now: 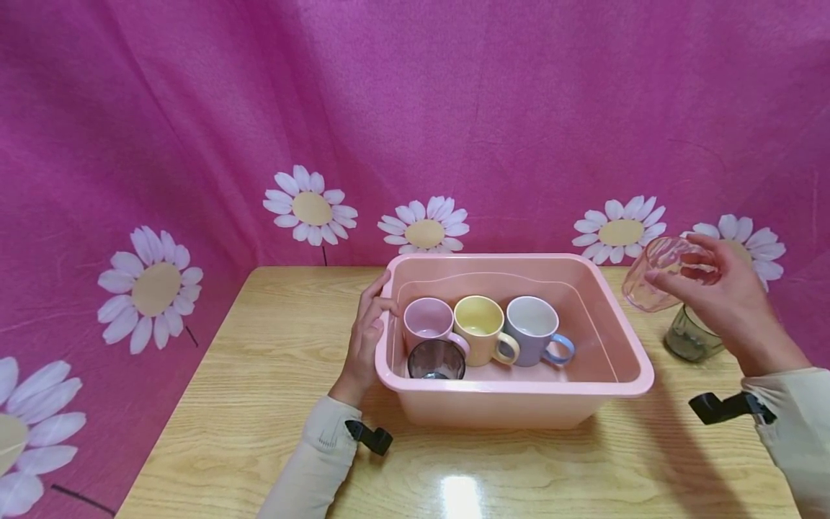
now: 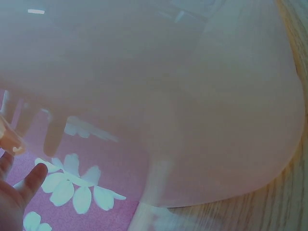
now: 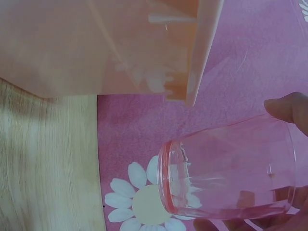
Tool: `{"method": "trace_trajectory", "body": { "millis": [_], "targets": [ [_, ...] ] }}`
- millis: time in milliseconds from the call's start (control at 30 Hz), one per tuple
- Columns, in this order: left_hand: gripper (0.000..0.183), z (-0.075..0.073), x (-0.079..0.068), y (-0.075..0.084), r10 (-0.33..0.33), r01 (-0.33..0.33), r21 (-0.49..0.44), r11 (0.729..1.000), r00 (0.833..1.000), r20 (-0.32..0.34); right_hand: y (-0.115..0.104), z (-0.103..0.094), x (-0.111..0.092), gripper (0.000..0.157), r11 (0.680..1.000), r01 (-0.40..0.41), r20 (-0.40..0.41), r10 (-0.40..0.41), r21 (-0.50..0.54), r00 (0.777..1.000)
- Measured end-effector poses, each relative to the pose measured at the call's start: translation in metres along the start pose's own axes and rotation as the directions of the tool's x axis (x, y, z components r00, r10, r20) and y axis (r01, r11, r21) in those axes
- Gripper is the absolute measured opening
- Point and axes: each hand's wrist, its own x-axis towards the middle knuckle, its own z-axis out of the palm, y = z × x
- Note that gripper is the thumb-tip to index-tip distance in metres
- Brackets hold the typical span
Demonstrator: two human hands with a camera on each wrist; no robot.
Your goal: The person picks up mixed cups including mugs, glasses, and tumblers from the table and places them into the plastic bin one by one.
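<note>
My right hand [image 1: 739, 295] holds a clear pink glass [image 1: 658, 277] by its sides, thumb on one side and fingers on the other. Tilted, the glass hangs in the air just right of the pink tub [image 1: 506, 407]; the right wrist view shows its thick base pointing away from the hand. My left hand [image 1: 362, 346] grips the tub's left rim, fingertips hooked over the edge. Inside stand a pink mug [image 1: 424, 317], a yellow mug [image 1: 476, 342] and a grey-blue mug [image 1: 528, 339] in a row. A dark glass [image 1: 436, 360] is in front of the pink mug.
A smoky green glass [image 1: 690, 342] stands on the wooden table [image 1: 259, 404] right of the tub, partly hidden by my right hand. Behind the table hangs a magenta cloth [image 1: 415, 130] with large white daisies.
</note>
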Motion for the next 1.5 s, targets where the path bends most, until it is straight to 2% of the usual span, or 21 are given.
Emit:
{"method": "trace_trajectory", "body": {
  "millis": [367,667,1500],
  "targets": [
    [0.034,0.0,0.0,0.0,-0.004,0.004,-0.001,1.0,1.0,0.0,-0.011,-0.002,-0.006,0.079,0.999,0.021,-0.004,-0.021,0.038,1.0],
    [0.034,0.0,-0.001,0.0,-0.008,0.008,-0.012,1.0,1.0,0.002,-0.02,-0.003,-0.011,0.078,0.999,0.046,-0.003,-0.046,0.029,0.999],
    [0.035,0.0,-0.001,-0.001,-0.012,0.012,-0.001,1.0,1.0,-0.003,-0.046,0.012,-0.018,0.072,0.985,0.138,-0.052,-0.133,0.108,0.99]
  ]
}}
